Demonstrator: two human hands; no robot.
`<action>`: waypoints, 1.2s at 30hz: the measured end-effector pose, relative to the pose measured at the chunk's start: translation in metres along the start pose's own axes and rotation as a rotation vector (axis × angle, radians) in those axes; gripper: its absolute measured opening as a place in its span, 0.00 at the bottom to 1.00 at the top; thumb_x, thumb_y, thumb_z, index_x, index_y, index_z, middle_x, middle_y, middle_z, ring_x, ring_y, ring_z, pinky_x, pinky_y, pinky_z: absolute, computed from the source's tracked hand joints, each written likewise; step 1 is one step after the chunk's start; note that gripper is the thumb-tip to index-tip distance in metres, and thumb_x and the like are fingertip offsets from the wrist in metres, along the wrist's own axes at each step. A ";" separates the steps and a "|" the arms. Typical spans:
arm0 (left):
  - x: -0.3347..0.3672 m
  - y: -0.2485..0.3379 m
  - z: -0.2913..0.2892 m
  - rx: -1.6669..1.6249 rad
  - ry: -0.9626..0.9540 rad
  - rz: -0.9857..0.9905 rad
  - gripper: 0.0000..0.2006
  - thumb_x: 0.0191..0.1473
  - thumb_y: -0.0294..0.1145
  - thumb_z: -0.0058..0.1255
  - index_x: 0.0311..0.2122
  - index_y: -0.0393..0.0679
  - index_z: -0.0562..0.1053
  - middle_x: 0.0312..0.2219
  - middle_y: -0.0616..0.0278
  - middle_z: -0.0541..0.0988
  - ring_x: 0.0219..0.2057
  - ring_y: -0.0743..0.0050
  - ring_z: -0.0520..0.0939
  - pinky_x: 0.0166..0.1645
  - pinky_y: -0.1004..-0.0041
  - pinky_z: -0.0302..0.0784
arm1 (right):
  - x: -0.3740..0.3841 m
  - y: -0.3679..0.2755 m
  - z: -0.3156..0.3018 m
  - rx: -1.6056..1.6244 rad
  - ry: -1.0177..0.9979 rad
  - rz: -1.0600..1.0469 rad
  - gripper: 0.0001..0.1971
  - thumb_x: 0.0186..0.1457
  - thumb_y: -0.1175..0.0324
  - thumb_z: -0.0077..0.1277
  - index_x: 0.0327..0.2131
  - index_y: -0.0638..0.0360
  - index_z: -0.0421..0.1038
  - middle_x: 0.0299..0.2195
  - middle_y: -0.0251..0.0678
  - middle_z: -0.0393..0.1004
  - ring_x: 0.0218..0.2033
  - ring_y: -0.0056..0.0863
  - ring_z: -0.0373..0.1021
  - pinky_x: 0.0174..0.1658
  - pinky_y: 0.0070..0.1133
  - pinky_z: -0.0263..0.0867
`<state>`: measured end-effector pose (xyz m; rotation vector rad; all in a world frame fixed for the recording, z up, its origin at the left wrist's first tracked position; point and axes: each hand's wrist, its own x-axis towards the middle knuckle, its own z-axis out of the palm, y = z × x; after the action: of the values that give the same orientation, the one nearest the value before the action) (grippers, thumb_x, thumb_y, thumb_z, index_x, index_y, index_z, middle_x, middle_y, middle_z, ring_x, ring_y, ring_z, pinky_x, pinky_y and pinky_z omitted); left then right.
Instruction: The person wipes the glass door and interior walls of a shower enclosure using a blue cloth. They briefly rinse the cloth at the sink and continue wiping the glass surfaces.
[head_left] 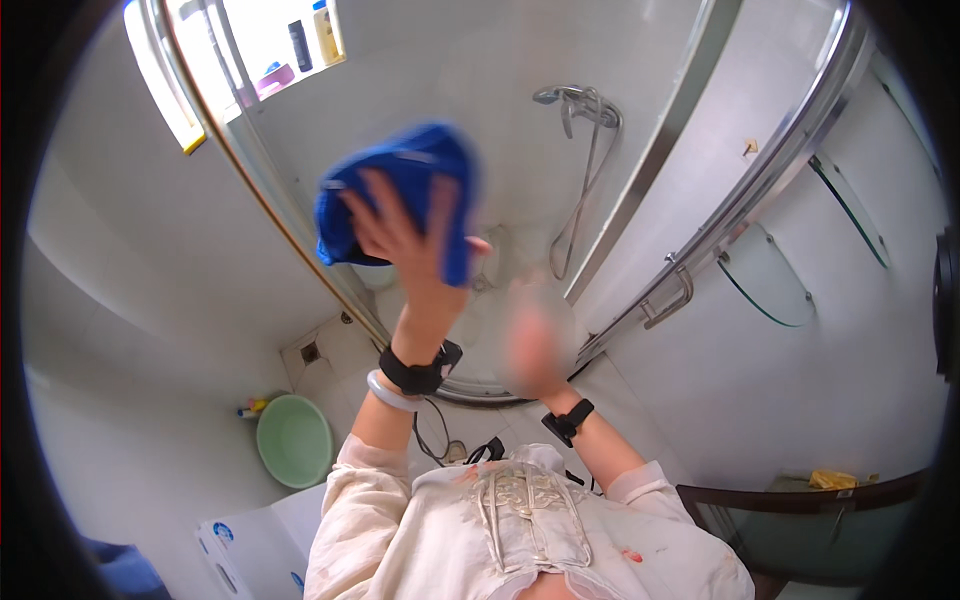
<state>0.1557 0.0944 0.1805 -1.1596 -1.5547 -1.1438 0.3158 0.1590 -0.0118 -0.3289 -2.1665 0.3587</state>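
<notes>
My left hand [400, 235] is raised with its fingers spread flat against a blue cloth [400, 175], pressing it on the glass of a shower door [300, 230]. My right hand [533, 345] hangs lower and to the right in front of the shower opening. It is blurred by motion, and whether its fingers are apart I cannot tell. Both wrists wear black bands, and the left wrist also has a pale bangle.
A shower hose and head [585, 150] hang on the white tiled wall inside the stall. The sliding door's chrome handle [668, 300] is to the right. A green basin [295, 440] sits on the floor at lower left. Bottles [312, 38] stand on the window ledge.
</notes>
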 end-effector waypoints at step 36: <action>0.162 -0.056 -0.034 0.038 0.128 0.220 0.28 0.59 0.51 0.39 0.62 0.52 0.59 0.66 0.51 0.44 0.65 0.38 0.42 0.60 0.45 0.39 | 0.005 0.003 0.007 0.003 -0.059 0.095 0.22 0.56 0.77 0.41 0.55 0.74 0.56 0.54 0.52 0.61 0.54 0.44 0.60 0.57 0.33 0.55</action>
<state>0.0733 0.0831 0.3338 -1.1761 -1.3111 -1.0177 0.3076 0.1621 -0.0134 -0.4253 -2.2127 0.4298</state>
